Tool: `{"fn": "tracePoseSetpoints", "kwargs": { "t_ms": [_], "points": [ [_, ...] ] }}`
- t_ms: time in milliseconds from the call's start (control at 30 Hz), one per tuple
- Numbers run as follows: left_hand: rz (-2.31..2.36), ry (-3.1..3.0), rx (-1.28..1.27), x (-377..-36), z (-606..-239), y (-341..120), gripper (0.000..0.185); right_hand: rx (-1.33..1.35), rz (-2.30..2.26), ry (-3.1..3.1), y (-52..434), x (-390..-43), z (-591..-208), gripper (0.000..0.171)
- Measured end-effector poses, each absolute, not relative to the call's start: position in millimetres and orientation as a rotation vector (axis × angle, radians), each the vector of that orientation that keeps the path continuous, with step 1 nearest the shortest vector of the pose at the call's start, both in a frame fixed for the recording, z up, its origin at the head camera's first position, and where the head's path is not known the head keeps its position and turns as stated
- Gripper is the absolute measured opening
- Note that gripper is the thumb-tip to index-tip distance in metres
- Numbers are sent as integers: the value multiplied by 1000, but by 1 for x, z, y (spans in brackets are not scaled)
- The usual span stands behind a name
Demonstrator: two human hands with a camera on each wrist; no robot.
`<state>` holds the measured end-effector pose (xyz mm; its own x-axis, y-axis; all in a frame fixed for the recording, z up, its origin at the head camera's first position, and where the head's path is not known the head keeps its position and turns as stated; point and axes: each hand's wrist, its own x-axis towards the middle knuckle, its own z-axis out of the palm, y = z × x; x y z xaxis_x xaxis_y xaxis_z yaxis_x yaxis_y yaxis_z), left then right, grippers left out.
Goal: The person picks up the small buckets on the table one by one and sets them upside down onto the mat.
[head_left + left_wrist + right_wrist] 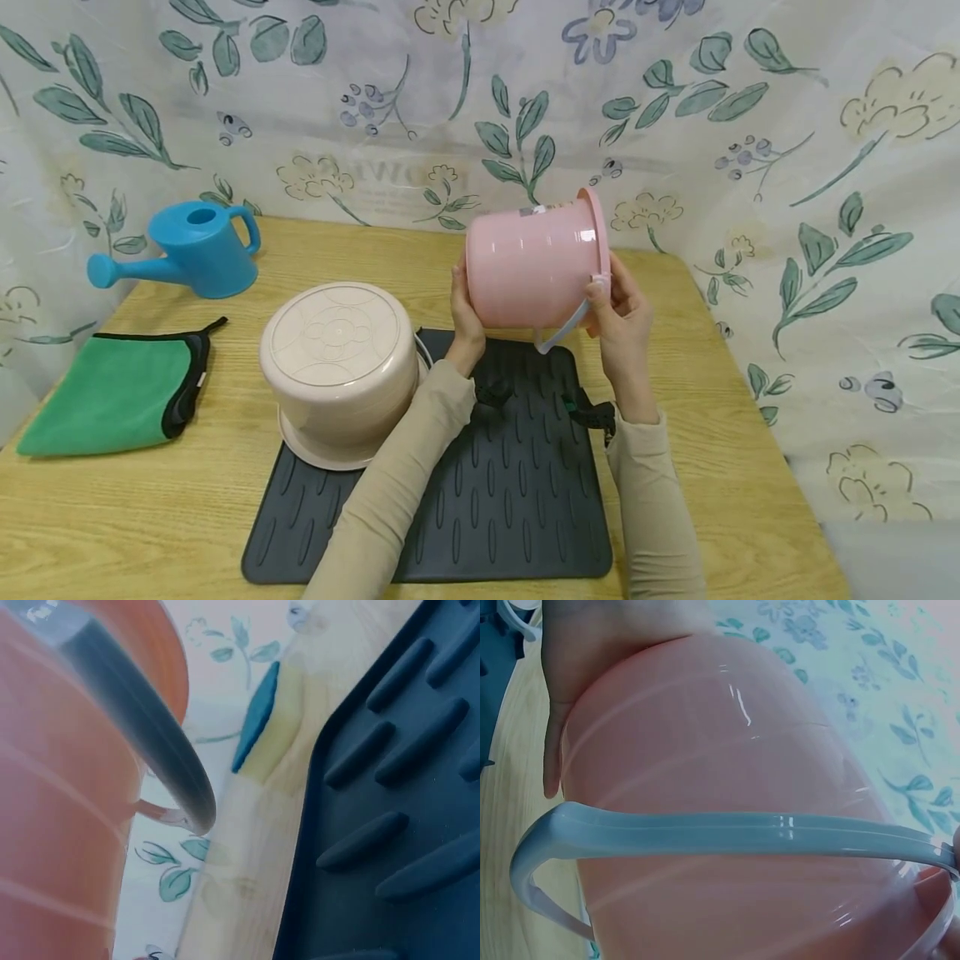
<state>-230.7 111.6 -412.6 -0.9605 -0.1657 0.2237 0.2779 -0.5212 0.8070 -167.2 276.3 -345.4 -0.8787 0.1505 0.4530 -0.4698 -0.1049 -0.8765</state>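
Pink bucket (528, 262): on its side, above the dark mat (480, 492), gripped between my left hand (467, 321) and right hand (626, 321).

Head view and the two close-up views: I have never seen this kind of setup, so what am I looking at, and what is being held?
No machine here: a person wears three cameras. The wide picture comes from the head, looking down at a wooden table. The two close-ups come from the wrists, so they show only nearby surfaces. The left hand and right hand hold a pink bucket tipped on its side above a dark ribbed mat; its pale handle fills the right wrist picture. On the table lie a beige bucket turned upside down, a green cloth and a blue watering can.
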Motion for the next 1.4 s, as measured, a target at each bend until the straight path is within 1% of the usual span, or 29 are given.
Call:
{"fn": "tracePoseSetpoints", "kwargs": {
  "t_ms": [200,367,433,633,733,867,933,1067,1300,1400],
  "points": [
    [-2641,-1299,-82,-229,-411,114,55,309,2080,-1750,282,-161,-347,43],
    [-2592,-1359,-89,-229,-414,114,54,341,2211,-1639,290,-159,-350,42],
    [-2542,-1393,-134,-229,-415,113,54,347,2263,-1582,293,-159,-352,42],
    [-2294,-1501,-399,-224,-414,114,55,310,2408,-1389,302,-159,-356,43],
    [-2165,-1596,-452,-214,-405,115,64,313,2447,-1335,306,-159,-357,46],
    [-2027,-1682,-468,-198,-388,115,85,302,2458,-1316,309,-159,-356,49],
    [-1982,-1709,-461,-194,-384,116,87,286,2456,-1321,310,-159,-355,49],
    [-1915,-1749,-447,-194,-387,117,84,270,2426,-1369,311,-159,-355,49],
    [-1743,-1754,-469,-208,-407,119,77,285,2356,-1416,313,-161,-359,46],
    [-1634,-1743,-494,-211,-410,119,75,257,2351,-1399,314,-161,-362,45]
  ]
}}
